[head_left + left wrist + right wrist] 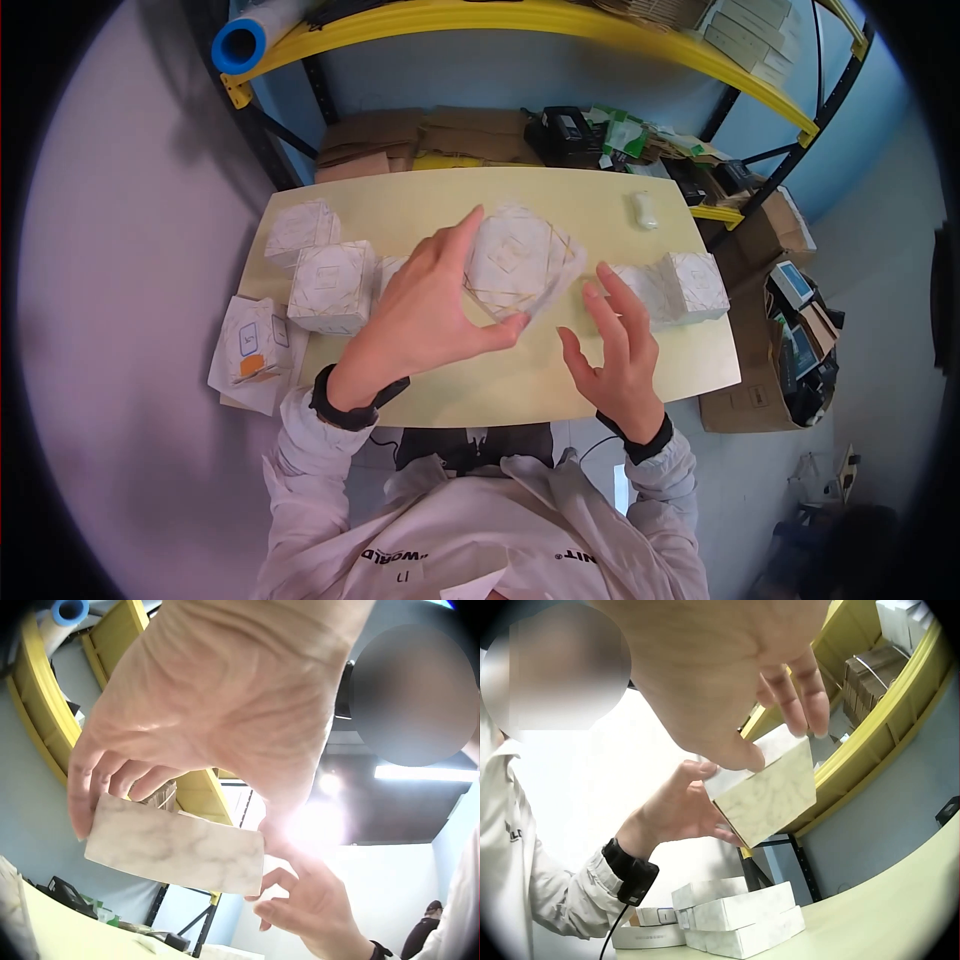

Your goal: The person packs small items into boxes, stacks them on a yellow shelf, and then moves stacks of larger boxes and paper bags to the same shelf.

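A white marbled box (pixel 520 262) with gold lines is held up above the table by my left hand (pixel 415 300), its thumb at one edge and its fingers at the opposite one. From the left wrist, the marbled side of that box (pixel 176 844) spans the space between fingers and thumb. My right hand (pixel 622 355) is just to the right of the box, fingers spread and slightly bent, holding nothing. In the right wrist view my right thumb (pixel 742 754) overlaps the box's top edge.
Similar boxes (pixel 332 285) stand at the table's left, by a box with an orange patch (pixel 258 345). More boxes (pixel 695 285) sit at the right, below a small white item (pixel 646 210). A yellow shelf (pixel 500 16) rises behind the table (pixel 540 375); a filled carton (pixel 740 395) stands right.
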Motion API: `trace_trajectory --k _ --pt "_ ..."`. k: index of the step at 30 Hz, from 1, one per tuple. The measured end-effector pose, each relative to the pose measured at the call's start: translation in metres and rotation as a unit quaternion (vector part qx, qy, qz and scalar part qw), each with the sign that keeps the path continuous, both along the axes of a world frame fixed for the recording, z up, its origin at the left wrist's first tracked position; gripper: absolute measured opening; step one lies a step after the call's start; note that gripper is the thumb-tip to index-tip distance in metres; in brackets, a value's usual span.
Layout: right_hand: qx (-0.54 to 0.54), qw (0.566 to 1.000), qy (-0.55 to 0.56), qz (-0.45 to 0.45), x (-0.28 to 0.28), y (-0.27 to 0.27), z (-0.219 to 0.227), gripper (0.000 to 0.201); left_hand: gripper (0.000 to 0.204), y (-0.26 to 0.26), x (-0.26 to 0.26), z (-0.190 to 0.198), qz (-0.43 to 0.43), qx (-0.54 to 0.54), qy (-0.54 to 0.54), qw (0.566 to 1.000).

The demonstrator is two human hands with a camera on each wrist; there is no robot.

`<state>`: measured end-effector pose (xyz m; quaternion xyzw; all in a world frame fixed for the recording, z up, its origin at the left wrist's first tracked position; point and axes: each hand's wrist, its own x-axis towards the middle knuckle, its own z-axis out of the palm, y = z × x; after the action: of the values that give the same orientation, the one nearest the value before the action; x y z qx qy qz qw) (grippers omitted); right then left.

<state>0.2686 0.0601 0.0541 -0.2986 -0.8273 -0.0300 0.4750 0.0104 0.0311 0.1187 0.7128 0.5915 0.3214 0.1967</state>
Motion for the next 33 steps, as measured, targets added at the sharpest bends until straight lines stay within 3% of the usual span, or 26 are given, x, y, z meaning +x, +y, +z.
trace_trajectory --k 2,8,19,22,27,33 --pt "0.066 0.997 -0.033 0.004 0.005 0.002 -0.002 0.066 0.11 0.001 0.009 -0.005 -0.022 -0.015 -0.005 1.0" --pt "0.079 0.983 -0.168 0.008 0.017 -0.002 0.006 0.048 0.109 0.007 0.022 -0.015 -0.057 -0.06 0.003 0.997" --pt "0.025 0.983 -0.183 0.026 0.029 0.0 -0.025 0.053 0.108 0.013 0.012 -0.06 -0.161 -0.104 -0.036 0.981" --pt "0.001 0.985 -0.17 0.025 0.03 0.002 -0.031 0.055 0.107 0.009 0.013 -0.08 -0.17 -0.079 -0.016 0.982" --pt "-0.015 0.988 -0.154 0.018 0.029 0.001 -0.04 0.056 0.086 0.002 0.023 -0.098 -0.14 0.07 0.044 0.987" --pt "0.038 0.978 -0.203 0.005 0.023 -0.006 -0.045 0.05 0.077 -0.014 0.038 -0.102 -0.11 0.114 0.052 0.986"
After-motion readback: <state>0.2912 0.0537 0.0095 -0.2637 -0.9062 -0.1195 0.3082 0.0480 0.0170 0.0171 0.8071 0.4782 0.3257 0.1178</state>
